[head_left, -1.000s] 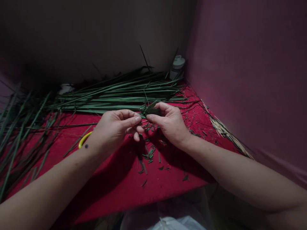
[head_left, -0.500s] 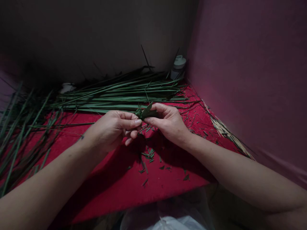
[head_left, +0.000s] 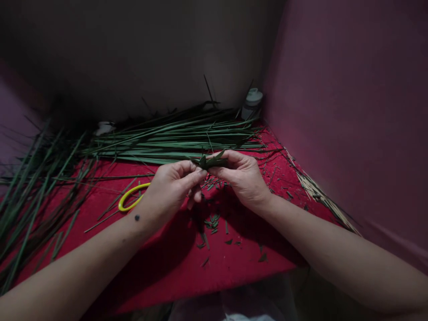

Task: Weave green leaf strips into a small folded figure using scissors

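Observation:
A small folded green leaf piece [head_left: 211, 161], with pointed ends, is held up between my two hands above the red table surface. My left hand [head_left: 175, 185] pinches its left side between thumb and forefinger, the other fingers curled beneath. From the right, my right hand [head_left: 245, 179] grips the same piece with thumb and fingertips. Its exact folds are partly hidden by my fingers. Beside my left wrist, a yellow looped handle [head_left: 121, 204], like that of scissors, lies on the table, partly covered by the wrist. Small green cuttings [head_left: 211, 223] are scattered below my hands.
Long green leaf strips [head_left: 174, 136] lie in a pile along the back. More strips [head_left: 36, 178] spread at the left. A lidded bottle [head_left: 252, 104] stands in the back corner. Pale thin sticks [head_left: 321, 196] lie along the right wall [head_left: 351, 111]. The red table [head_left: 160, 276] ends near me.
My left hand has shifted slightly right, and its thumb now covers more of the leaf piece. The yellow handle has come into sight beside my wrist. The whole view has shifted slightly.

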`<state>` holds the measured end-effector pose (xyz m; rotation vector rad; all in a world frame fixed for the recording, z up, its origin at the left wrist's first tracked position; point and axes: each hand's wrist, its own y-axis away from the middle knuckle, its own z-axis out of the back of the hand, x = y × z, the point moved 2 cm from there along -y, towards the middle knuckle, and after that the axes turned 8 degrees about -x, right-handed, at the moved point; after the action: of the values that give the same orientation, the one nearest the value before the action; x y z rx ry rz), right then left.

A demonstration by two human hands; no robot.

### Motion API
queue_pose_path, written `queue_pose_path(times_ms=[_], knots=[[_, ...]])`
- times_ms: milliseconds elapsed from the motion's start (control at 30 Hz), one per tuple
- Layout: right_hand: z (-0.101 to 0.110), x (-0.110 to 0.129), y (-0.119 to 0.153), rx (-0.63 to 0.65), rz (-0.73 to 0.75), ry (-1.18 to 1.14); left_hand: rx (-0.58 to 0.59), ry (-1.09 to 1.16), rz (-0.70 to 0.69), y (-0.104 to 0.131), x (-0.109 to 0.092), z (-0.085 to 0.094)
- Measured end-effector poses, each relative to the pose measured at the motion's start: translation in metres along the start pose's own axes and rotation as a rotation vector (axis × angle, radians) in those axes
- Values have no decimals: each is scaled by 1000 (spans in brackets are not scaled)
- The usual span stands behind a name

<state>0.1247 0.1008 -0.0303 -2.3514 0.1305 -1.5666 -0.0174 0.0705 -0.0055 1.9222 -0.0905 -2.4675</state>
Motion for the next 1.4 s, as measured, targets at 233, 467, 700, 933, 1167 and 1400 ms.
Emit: queue_pose_path(times_ms=[233,467,700,933,1167,1400], knots=[[1,5,0,-4,69,35,-16,30,-80,5,-2,0],[3,5,-5,0,16,-83,-189,83,-148,0,-13,15],[1,2,2,264,-212,-211,-47,234,-101,-13,-15,28],[-1,-1,5,277,-470,-345,262,310,49,-10,-5,14],[0,-3,6,333,-557,-383,349,361,23,-11,0,11],[1,-5,9,372,-598,-454,373,459,88,-11,3,6]])
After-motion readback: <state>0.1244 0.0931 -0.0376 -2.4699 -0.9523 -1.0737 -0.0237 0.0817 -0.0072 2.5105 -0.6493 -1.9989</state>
